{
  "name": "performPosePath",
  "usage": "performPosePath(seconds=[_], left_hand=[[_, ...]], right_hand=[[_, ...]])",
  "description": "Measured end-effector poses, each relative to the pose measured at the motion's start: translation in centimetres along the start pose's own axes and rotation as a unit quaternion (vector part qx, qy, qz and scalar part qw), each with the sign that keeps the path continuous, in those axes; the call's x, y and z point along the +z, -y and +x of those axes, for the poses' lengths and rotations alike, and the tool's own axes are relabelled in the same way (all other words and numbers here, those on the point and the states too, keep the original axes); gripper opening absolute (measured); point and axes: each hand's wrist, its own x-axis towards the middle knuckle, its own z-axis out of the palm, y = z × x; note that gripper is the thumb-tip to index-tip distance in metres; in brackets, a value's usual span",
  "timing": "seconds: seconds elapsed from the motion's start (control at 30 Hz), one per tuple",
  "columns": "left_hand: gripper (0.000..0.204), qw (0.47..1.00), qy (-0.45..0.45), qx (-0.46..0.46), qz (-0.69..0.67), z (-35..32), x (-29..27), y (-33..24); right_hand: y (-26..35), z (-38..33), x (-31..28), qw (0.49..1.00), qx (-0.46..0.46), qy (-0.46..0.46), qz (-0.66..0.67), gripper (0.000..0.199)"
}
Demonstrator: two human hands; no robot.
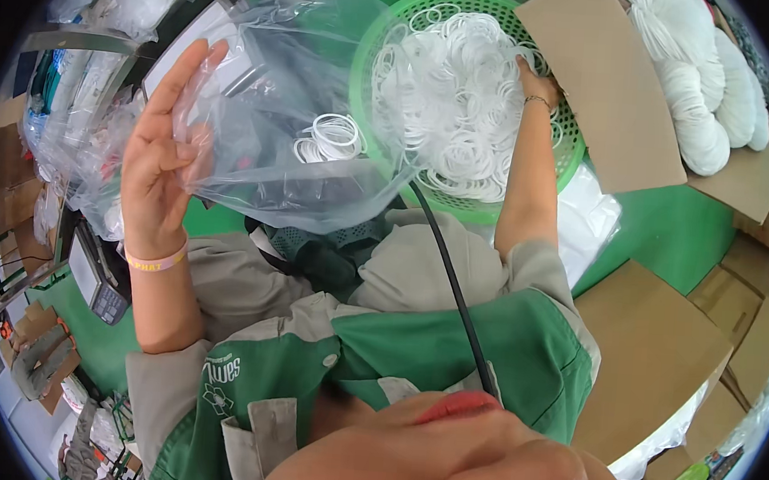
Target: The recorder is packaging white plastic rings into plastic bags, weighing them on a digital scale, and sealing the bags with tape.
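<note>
My left hand [161, 149] holds a large clear plastic bag [268, 183] by its side, with the thumb bent in and the index finger stretched up along the film. Inside the bag lies a small bundle of white rings [331, 140]. To the right, a round green basket [358, 82] is heaped with many loose thin white rings [465, 103]. My right hand [539, 83] reaches into the basket's far right side, touching the rings. Its fingertips are mostly hidden among them, so any grip is unclear.
A cardboard flap [605, 86] leans over the basket's right edge, beside bundled white cord [702, 93]. A cardboard box [648, 357] stands at the lower right. A white device [206, 49] sits behind the bag, and a scale with keys [108, 301] is at far left. A black cable [449, 276] crosses my front.
</note>
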Motion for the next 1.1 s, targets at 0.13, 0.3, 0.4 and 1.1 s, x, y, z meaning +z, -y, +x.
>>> performPosePath(seconds=[0.13,0.3,0.4,1.1], left_hand=[[0.076,1.0,0.005,0.015,-0.015,1.2,-0.7,0.5],[0.076,1.0,-0.015,0.01,-0.007,0.3,-1.8,0.3],[0.076,1.0,-0.012,0.009,-0.019,0.6,-1.2,0.3],[0.067,1.0,0.02,0.009,0.015,0.6,-1.1,0.6]], right_hand=[[-0.9,1.5,1.9,0.99,-0.054,-0.097,0.083,0.109],[4.4,-3.3,2.8,0.981,-0.182,0.057,0.021,0.107],[6.9,-4.4,2.9,0.979,-0.163,0.11,-0.051,0.111],[0.2,-8.1,-4.3,0.873,-0.347,0.02,0.343,0.047]])
